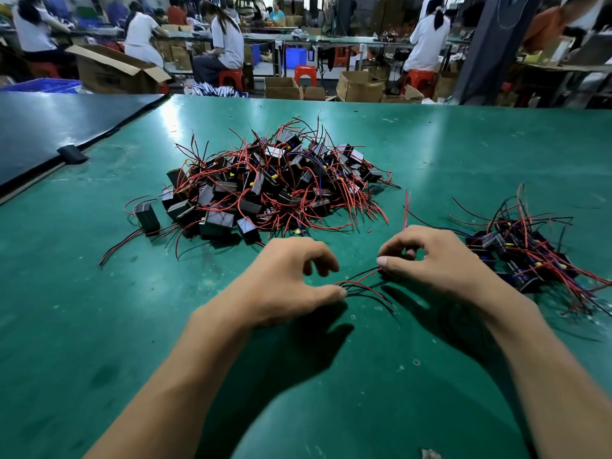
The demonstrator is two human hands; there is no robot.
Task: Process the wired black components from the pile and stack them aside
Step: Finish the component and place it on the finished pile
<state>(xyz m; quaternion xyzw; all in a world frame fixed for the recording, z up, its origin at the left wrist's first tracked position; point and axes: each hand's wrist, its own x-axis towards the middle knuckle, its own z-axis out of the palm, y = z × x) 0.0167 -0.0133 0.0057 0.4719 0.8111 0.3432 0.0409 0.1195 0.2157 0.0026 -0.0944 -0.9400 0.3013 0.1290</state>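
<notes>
When read from the far left, shows first a dark surface (49,134) adjoining the green bench (99,326). Shows next, left of centre on the bench, the big pile (265,187) of wired black components, all tangled together. Just before the pile, finds the left hand (284,279), fingers loosely curled and holding nothing, thumb tip touching the loose red and black wires (361,282). Follows these wires to the right hand (437,260), fingers curled around a small black component (386,273), mostly hidden under them. Ends at the far right with the smaller stack (516,253) of wired components, near the right hand, well apart from the pile.
</notes>
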